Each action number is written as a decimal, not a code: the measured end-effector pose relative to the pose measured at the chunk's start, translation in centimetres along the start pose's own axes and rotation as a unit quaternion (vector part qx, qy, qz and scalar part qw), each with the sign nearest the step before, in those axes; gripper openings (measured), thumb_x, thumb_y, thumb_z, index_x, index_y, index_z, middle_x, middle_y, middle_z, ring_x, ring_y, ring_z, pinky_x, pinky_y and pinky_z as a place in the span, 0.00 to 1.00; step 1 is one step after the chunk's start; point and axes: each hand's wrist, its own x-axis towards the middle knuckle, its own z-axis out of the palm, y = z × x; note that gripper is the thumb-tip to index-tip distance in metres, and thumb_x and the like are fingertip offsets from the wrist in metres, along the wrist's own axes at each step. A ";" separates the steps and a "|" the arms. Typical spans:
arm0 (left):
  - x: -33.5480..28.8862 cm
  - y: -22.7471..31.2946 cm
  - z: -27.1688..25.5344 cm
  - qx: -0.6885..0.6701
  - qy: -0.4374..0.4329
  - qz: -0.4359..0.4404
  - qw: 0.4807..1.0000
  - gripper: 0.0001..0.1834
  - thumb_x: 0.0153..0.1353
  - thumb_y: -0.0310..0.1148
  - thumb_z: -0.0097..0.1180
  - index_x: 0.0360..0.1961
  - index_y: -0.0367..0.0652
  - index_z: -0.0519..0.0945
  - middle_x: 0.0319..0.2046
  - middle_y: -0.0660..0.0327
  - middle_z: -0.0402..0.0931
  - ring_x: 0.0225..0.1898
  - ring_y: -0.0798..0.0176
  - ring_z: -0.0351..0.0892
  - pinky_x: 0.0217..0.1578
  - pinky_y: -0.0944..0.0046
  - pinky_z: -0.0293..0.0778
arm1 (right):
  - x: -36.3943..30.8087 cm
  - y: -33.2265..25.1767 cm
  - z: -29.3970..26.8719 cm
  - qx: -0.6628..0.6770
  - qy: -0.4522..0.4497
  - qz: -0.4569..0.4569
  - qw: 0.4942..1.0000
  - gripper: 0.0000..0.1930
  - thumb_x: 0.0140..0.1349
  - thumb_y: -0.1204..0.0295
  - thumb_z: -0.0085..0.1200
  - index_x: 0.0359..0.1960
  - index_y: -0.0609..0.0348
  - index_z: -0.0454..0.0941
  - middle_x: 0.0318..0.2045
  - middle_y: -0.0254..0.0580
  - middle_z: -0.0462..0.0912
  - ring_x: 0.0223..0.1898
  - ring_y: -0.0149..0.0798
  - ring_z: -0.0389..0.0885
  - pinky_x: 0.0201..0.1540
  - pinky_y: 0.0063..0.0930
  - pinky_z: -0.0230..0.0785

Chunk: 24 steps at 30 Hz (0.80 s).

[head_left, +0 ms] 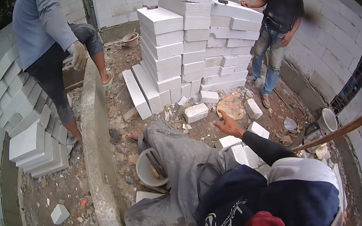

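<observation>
My right hand [230,125] reaches forward, its fingers spread and holding nothing. The arm wears a black sleeve. Just beyond the fingers lies a round tan sheet [231,107] on the dirt. Cut white blocks lie around it: one to the left [196,112] and another to the right [253,109]. More white block pieces [228,142] are under my forearm. Beside my grey trousers stands a grey bucket [141,169] with long-handled tools [155,163] in it. I cannot see my left hand.
A tall stack of white blocks [163,50] rises ahead. At right a person [285,8] rests a hand on it. Left, beyond a low concrete wall [101,171], another person [42,45] wears a glove near stacked blocks [29,145]. A curved brown strip [342,128] crosses at right.
</observation>
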 end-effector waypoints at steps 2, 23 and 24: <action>-0.5 -0.7 1.3 0.007 0.010 -0.024 1.000 0.28 0.56 0.54 0.66 0.32 0.33 0.77 0.23 0.51 0.77 0.24 0.47 0.77 0.30 0.48 0.71 | -0.9 3.7 -1.3 -0.038 -0.034 -0.005 0.999 0.36 0.64 0.49 0.54 0.66 0.63 0.63 0.47 0.63 0.82 0.49 0.56 0.82 0.52 0.41 0.72; 0.0 3.7 -3.1 0.036 -0.125 0.055 0.990 0.29 0.63 0.57 0.59 0.26 0.39 0.73 0.20 0.57 0.72 0.23 0.57 0.71 0.28 0.54 0.68 | -22.1 28.1 4.9 -0.109 -0.281 0.069 0.951 0.20 0.62 0.57 0.51 0.43 0.64 0.80 0.41 0.62 0.82 0.48 0.60 0.80 0.50 0.49 0.70; 0.2 4.5 -3.7 0.048 -0.133 0.040 0.989 0.29 0.63 0.58 0.58 0.26 0.39 0.73 0.21 0.57 0.72 0.23 0.56 0.70 0.28 0.53 0.67 | -21.6 27.8 5.8 -0.102 -0.295 0.068 0.948 0.21 0.61 0.57 0.51 0.43 0.64 0.79 0.41 0.62 0.82 0.48 0.61 0.80 0.49 0.50 0.70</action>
